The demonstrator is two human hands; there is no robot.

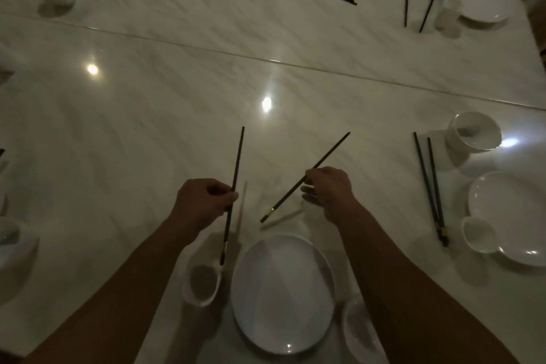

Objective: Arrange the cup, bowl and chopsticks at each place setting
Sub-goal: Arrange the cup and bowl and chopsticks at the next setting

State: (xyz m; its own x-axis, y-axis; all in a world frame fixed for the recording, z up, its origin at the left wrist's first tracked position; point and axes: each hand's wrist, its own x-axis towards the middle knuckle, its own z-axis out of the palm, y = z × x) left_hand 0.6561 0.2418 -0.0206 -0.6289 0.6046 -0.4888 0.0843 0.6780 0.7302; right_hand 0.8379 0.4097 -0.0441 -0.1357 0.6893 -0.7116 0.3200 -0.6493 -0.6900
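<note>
The left hand (204, 204) pinches one dark chopstick (237, 156) about midway between thumb and curled fingers. The stick points away towards the far side, and its gold-banded end reaches the rim of a white cup (202, 284). The right hand (328, 190) pinches the second chopstick (331, 151), which slants to the far right, its banded end low between the hands. Both sticks are above the pale marble table (147, 112). A white plate (280, 295) lies near, between the forearms, with the cup just left of it. A bowl (354, 331) to its right is partly hidden by the right arm.
</note>
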